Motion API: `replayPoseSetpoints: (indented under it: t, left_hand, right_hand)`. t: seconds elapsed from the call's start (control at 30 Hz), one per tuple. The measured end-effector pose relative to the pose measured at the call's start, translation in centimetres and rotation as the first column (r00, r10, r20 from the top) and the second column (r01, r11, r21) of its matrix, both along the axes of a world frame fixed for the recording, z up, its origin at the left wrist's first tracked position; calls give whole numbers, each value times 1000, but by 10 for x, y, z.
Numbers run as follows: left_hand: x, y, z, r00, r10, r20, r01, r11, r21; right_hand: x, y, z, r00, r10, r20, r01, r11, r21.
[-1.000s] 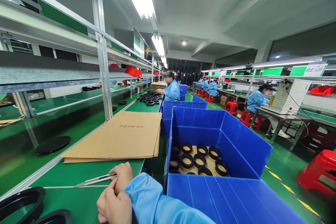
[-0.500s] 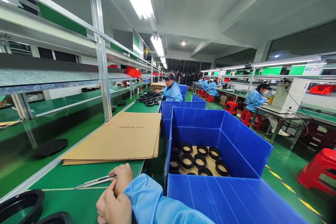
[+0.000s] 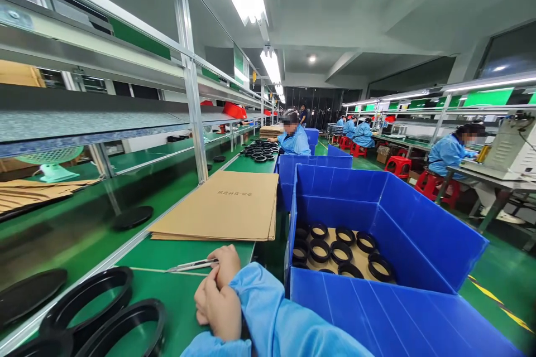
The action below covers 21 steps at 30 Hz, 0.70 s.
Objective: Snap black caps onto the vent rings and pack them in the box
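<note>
My right hand (image 3: 228,263) rests on the green bench (image 3: 188,301), its fingers closed on the end of a thin metal tool (image 3: 193,265) like tweezers that points left along the bench. Just nearer to me, my left hand (image 3: 218,308) touches the right one, curled with its back up, and whatever is inside it is hidden. Both arms wear light blue sleeves (image 3: 272,318). Large black plastic rings (image 3: 104,312) lie on the bench to the left of my hands.
A stack of flat cardboard sheets (image 3: 226,206) lies beyond my hands. To the right stands a blue bin (image 3: 419,228) with several black rings (image 3: 341,245) on cardboard. Co-workers in blue coats (image 3: 295,142) sit further along, near red stools (image 3: 397,164).
The view has swung left and slightly down, so more of the black rings shows at lower left. My hands keep the same pose on the bench, still with the tool.
</note>
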<state>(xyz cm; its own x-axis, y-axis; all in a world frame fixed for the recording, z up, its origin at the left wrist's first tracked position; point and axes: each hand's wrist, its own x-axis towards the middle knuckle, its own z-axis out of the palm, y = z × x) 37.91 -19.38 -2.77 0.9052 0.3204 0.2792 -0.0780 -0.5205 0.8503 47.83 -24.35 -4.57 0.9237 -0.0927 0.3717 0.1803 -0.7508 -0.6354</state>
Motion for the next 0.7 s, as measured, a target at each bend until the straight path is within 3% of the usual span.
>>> replayPoseSetpoints:
  t: [0.7]
  left_hand:
    - [6, 4, -5, 1000, -25, 17, 25, 1000, -12]
  right_hand:
    - [9, 0, 1, 998, 27, -64, -30, 999, -41]
